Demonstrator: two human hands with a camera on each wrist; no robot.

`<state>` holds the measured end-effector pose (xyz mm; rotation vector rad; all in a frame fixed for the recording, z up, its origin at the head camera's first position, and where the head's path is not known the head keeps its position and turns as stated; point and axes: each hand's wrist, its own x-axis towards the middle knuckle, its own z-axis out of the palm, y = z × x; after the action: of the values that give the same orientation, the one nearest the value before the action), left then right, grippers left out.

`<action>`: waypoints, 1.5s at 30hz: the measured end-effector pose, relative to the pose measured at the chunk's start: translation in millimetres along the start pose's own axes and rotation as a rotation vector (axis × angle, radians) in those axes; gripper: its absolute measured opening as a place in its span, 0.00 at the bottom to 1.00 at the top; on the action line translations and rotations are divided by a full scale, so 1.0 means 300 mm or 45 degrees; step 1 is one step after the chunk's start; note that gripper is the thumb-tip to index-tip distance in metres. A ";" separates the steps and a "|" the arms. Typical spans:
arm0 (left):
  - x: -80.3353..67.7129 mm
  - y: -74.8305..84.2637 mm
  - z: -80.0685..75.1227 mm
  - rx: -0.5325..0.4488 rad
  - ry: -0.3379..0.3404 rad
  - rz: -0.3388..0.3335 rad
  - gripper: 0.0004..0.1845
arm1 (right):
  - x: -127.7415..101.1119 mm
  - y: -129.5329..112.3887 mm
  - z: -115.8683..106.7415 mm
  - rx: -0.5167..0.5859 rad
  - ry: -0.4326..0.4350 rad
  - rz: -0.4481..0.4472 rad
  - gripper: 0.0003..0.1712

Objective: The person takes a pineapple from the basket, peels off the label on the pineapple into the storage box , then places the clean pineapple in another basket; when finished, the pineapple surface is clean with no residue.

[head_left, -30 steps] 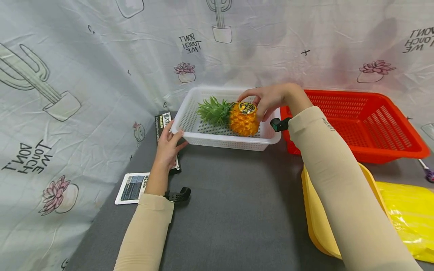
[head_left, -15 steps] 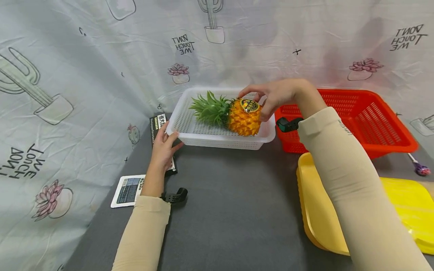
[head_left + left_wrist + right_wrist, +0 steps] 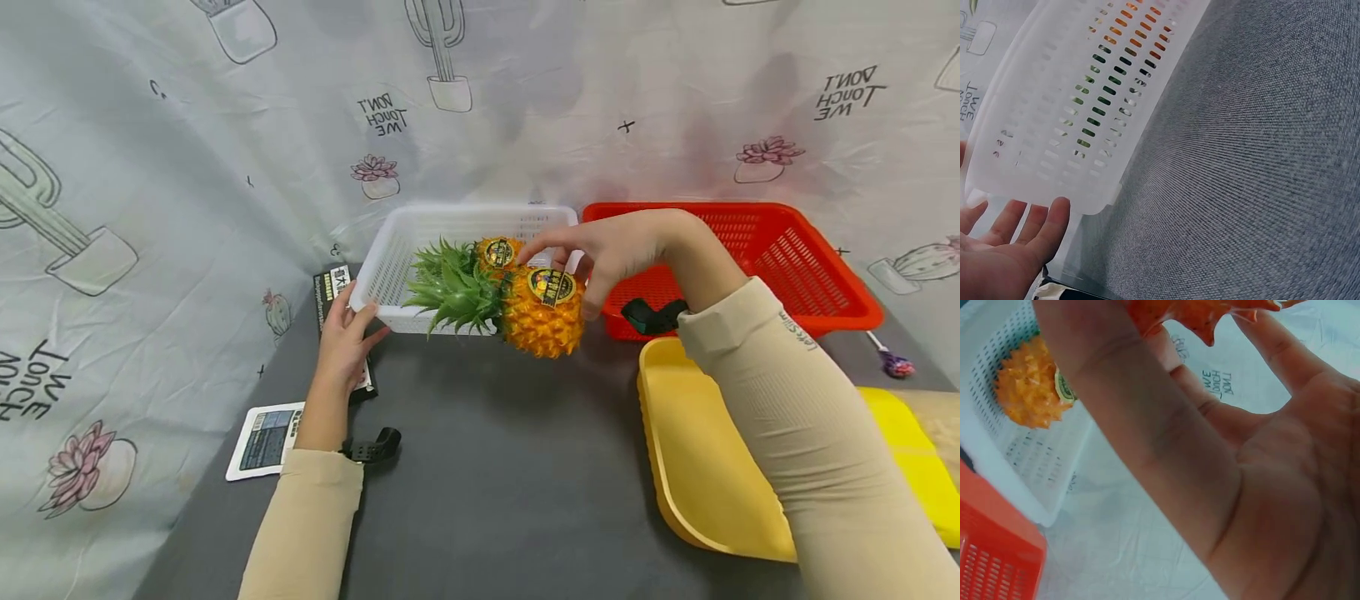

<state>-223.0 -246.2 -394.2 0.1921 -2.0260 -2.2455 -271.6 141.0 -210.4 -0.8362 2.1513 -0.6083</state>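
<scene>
A small orange pineapple with a green leafy crown and a black-and-gold label is up in front of the white plastic basket, held by my right hand. Thumb and fingers grip the end away from its crown. A second pineapple lies inside the basket, partly hidden behind the first; its orange body also shows in the right wrist view. My left hand holds the near left corner of the basket, thumb at the rim. In the left wrist view, its fingertips touch the basket's end wall.
A red slotted basket stands right of the white one. Nearer are a yellow tub and a yellow packet, with a wrapped lollipop beyond. By my left arm lie a black box and a white packet.
My right hand has lifted the pineapple out of the white basket and toward me, and the second pineapple has come into sight behind it. The left hand stays at the basket's corner.
</scene>
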 end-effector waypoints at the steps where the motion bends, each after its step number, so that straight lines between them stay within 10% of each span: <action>1: -0.002 -0.001 -0.005 0.002 0.005 0.001 0.33 | -0.002 -0.002 0.007 -0.014 -0.005 -0.005 0.53; 24: 0.004 0.040 -0.002 0.024 0.005 0.026 0.33 | -0.008 0.130 0.192 0.255 -0.179 -0.042 0.56; 39: 0.004 0.026 0.009 -0.006 -0.002 -0.001 0.32 | 0.053 0.182 0.255 0.162 -0.227 -0.035 0.56; 45: -0.002 0.030 0.021 0.069 0.118 0.003 0.33 | 0.067 0.197 0.276 0.156 -0.246 0.007 0.58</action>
<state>-223.4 -240.7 -384.6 0.2930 -2.0395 -2.1399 -240.0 153.6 -308.5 -0.7885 1.9216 -0.6237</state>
